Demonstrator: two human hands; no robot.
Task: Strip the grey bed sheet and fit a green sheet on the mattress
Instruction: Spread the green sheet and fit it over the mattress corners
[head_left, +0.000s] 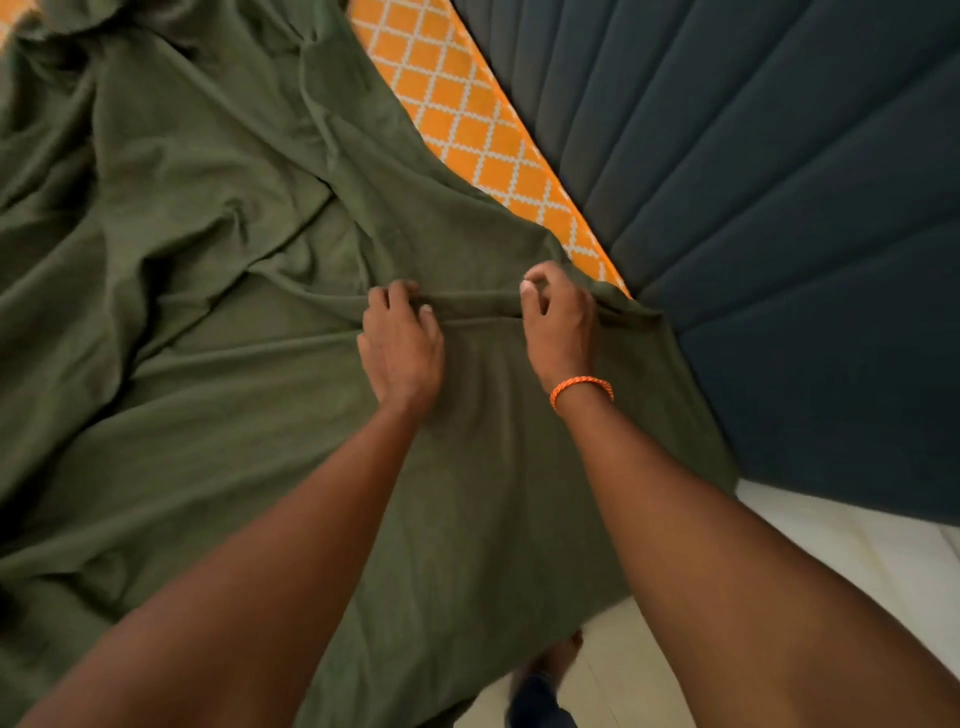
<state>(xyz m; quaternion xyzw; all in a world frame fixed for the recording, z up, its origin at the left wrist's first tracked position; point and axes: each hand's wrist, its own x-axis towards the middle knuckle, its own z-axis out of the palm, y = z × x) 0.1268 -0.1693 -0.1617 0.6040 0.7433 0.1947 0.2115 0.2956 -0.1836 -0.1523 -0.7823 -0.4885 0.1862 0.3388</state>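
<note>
A rumpled green sheet (208, 270) lies spread over most of the bed, with deep folds on the left. A strip of the mattress (467, 119), orange with a white lattice pattern, shows bare along the headboard. My left hand (400, 348) grips a raised fold of the green sheet near the bed's corner. My right hand (558, 322), with an orange bracelet on its wrist, pinches the same fold a little to the right, close to the headboard. The sheet hangs down over the near side of the bed. No grey sheet is in view.
A dark blue padded headboard (779, 182) with vertical channels fills the right side. Below it a white surface (857, 545) meets the pale floor (623, 675). My foot (550, 665) stands on the floor beside the hanging sheet.
</note>
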